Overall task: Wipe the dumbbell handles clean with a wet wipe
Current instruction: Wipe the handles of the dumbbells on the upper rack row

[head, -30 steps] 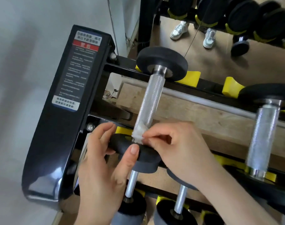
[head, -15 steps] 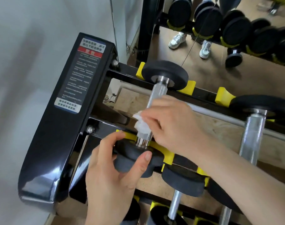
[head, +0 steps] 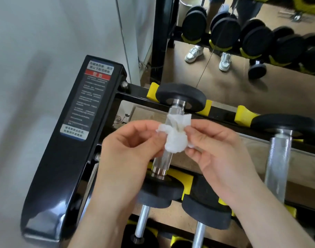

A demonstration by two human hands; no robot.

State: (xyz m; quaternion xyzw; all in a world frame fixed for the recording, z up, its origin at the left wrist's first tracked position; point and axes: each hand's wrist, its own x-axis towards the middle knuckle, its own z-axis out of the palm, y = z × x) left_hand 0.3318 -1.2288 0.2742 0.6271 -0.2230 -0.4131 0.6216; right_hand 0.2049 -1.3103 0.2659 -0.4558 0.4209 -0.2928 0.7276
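A small dumbbell lies on the rack's top row, its knurled steel handle [head: 162, 161] running between two black rubber heads [head: 180, 97]. A crumpled white wet wipe [head: 174, 138] is held just above the middle of that handle. My left hand [head: 133, 145] pinches the wipe's left corner. My right hand [head: 219, 149] pinches its right side. Both hands hover over the handle; the wipe hides the handle's middle. A second, thicker dumbbell handle [head: 278, 161] lies to the right.
The black rack end plate [head: 67, 158] with a warning label stands at the left. Yellow cradles [head: 244, 115] line the rails. More dumbbells [head: 142, 224] rest on the row below. A mirror behind reflects further dumbbells [head: 224, 33] and white shoes [head: 194, 53].
My left hand left the near dumbbell head and rose to take the wipe's left corner. My right hand lifted the wipe off the handle, so both hands hold it.
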